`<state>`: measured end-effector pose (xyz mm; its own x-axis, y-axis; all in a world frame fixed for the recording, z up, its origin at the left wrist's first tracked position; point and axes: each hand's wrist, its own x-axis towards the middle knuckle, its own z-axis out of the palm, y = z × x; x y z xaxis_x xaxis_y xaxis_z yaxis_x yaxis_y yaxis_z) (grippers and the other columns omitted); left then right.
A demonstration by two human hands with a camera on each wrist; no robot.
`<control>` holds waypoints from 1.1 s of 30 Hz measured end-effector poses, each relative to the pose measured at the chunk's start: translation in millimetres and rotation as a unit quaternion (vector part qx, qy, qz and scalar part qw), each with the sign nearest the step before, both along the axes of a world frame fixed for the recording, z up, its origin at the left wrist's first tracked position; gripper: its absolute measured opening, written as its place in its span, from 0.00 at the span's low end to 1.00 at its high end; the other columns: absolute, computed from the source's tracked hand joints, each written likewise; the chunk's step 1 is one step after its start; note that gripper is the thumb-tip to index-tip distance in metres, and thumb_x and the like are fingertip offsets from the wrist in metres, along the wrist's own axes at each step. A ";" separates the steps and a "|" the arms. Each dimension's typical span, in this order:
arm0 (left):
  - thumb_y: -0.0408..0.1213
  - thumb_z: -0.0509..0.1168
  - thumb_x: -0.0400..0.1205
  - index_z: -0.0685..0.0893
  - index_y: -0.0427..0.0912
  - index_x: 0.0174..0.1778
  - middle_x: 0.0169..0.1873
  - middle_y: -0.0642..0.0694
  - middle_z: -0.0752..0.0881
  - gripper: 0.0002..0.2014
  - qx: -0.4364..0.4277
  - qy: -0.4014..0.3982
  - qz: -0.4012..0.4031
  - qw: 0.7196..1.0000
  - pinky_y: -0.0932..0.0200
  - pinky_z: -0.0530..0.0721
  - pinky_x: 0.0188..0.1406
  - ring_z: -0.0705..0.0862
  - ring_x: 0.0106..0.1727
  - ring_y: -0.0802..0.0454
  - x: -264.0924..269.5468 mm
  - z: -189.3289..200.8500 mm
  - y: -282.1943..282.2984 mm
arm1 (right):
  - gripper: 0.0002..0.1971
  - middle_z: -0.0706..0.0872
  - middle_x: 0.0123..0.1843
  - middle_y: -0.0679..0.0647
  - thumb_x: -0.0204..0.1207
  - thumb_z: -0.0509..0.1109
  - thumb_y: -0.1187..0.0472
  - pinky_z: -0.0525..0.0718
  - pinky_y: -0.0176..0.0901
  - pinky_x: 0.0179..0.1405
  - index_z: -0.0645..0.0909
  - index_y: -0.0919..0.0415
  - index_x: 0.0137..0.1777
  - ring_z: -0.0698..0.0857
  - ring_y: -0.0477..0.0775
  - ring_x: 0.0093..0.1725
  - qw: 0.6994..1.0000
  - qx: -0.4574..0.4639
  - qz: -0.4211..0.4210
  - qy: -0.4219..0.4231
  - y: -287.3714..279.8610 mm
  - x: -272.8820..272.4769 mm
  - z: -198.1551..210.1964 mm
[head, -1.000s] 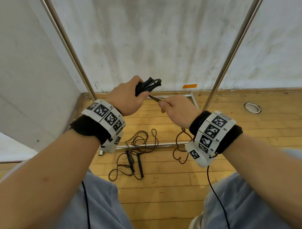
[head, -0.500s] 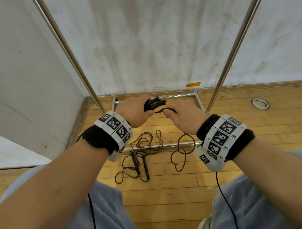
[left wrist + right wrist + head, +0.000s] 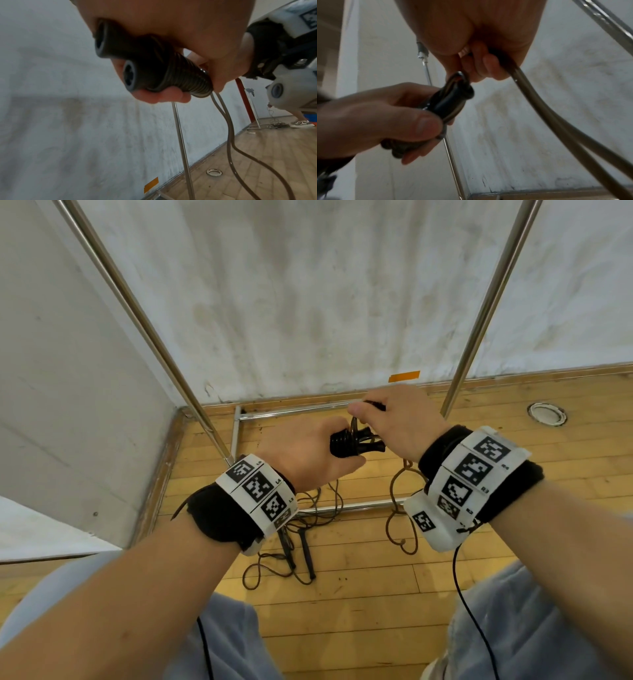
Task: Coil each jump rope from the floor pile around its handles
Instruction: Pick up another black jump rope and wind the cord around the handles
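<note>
You are looking down into a corner where a stained white wall (image 3: 325, 302) meets a wood plank floor (image 3: 359, 594). A metal rack frame (image 3: 308, 410) stands against the wall, with two slanted shiny poles, one on the left (image 3: 137, 313) and one on the right (image 3: 486, 313), rising from rails that lie on the floor. A strip of orange tape (image 3: 404, 376) sticks to the base of the wall. A round metal floor fitting (image 3: 547, 414) sits in the boards to the right. In the left wrist view, a sneaker (image 3: 302, 123) stands on the floor far off.
</note>
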<state>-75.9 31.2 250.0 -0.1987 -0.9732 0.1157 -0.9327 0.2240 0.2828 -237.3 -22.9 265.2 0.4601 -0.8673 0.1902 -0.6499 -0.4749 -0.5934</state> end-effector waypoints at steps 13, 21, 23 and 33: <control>0.55 0.69 0.76 0.75 0.58 0.45 0.34 0.58 0.81 0.10 -0.014 0.215 0.016 0.976 0.66 0.74 0.29 0.80 0.34 0.64 1.3 19.1 5.1 | 0.12 0.75 0.23 0.44 0.83 0.59 0.62 0.67 0.35 0.20 0.81 0.50 0.42 0.69 0.45 0.23 0.941 0.239 0.023 -0.240 -0.8 -0.5 -7.6; 0.53 0.67 0.76 0.75 0.47 0.50 0.38 0.49 0.84 0.16 -0.036 0.323 0.067 0.943 0.49 0.84 0.37 0.83 0.33 0.51 11.0 27.9 -3.2 | 0.08 0.82 0.39 0.47 0.83 0.59 0.59 0.76 0.37 0.35 0.79 0.54 0.48 0.78 0.45 0.36 0.989 0.061 0.048 -0.126 24.4 24.6 -19.1; 0.55 0.66 0.75 0.74 0.47 0.52 0.40 0.48 0.85 0.18 -0.037 0.321 0.072 0.944 0.51 0.83 0.36 0.83 0.33 0.51 13.4 29.2 -3.8 | 0.10 0.81 0.36 0.48 0.84 0.58 0.60 0.76 0.39 0.35 0.78 0.53 0.43 0.79 0.48 0.35 0.988 0.101 0.056 -0.099 26.4 27.3 -22.0; 0.47 0.68 0.79 0.81 0.47 0.55 0.37 0.54 0.83 0.12 -0.064 0.290 0.087 0.951 0.49 0.85 0.42 0.82 0.33 0.55 30.5 40.7 -7.6 | 0.07 0.76 0.32 0.42 0.83 0.60 0.52 0.68 0.31 0.25 0.73 0.53 0.46 0.75 0.40 0.29 0.997 0.042 0.026 -0.057 14.9 27.5 -6.2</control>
<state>-45.4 23.7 290.7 0.0967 -0.9562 0.2762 -0.6540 0.1481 0.7418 -209.8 -8.0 259.0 0.4845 -0.8579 0.1712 -0.5512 -0.4514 -0.7017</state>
